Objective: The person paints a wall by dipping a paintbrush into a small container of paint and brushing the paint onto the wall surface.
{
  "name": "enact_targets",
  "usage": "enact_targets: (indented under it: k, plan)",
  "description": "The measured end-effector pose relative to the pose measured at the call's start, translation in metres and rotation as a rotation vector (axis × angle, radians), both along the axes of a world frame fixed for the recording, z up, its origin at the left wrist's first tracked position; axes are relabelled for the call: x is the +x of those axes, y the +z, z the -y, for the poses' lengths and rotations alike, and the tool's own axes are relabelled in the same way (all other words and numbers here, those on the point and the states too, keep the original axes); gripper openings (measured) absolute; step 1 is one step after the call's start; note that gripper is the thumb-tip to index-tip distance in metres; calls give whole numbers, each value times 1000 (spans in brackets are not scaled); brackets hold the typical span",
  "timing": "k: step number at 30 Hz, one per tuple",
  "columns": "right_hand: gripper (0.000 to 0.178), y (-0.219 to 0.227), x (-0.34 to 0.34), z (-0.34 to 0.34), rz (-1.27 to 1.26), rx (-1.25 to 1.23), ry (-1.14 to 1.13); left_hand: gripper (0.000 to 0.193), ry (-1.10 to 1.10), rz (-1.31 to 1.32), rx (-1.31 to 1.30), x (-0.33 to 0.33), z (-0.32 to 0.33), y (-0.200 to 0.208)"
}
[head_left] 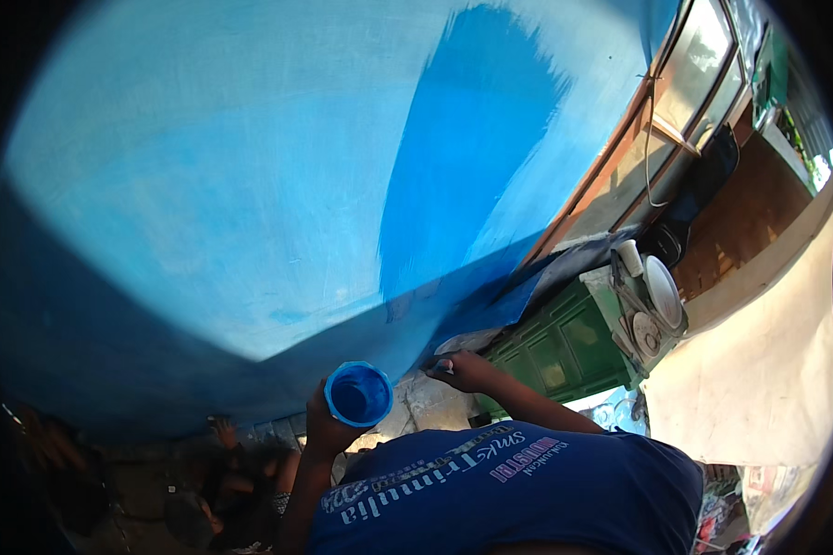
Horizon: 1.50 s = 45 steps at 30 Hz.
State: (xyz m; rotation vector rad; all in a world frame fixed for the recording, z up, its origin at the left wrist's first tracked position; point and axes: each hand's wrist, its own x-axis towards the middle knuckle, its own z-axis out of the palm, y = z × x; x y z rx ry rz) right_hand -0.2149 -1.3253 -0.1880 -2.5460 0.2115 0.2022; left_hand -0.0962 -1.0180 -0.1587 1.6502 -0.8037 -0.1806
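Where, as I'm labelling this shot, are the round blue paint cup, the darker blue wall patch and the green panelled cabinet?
Round blue paint cup (379, 388): head view, inner wall.
Darker blue wall patch (467, 157): head view, middle.
Green panelled cabinet (557, 344): head view, front face.

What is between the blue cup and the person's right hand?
In the head view, no object shows there: between the blue cup and the right hand are only blue wall and pale ground.
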Motion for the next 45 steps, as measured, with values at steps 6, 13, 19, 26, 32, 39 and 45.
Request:
enact_targets:
  k: [6, 13, 19, 26, 32, 39, 45]
  plan:
    - [35, -149, -155, 50, -335, 121, -280, 76, -140, 26, -3, -2, 17, -11]
    - [26, -183, -353, -9, -700, 308, -950, 76, -301, 4, 14, 1, 21, -22]
    - [37, -210, -387, -51, -937, -21, -394, 69, -394, -41, -23, -11, 25, -8]
    - [27, -216, -363, -35, -298, 372, -831, 66, -366, -25, -31, -52, 23, -2]
    - [28, -175, -313, -35, -95, 386, -748, 68, -298, 84, 66, -87, -6, -23]
    - [31, -89, -298, -95, 266, 707, -703, 66, -300, -50, -29, -139, -16, -44]
    - [30, -72, -331, -123, 415, 952, -816, 67, -354, -169, -80, -179, -22, -52]
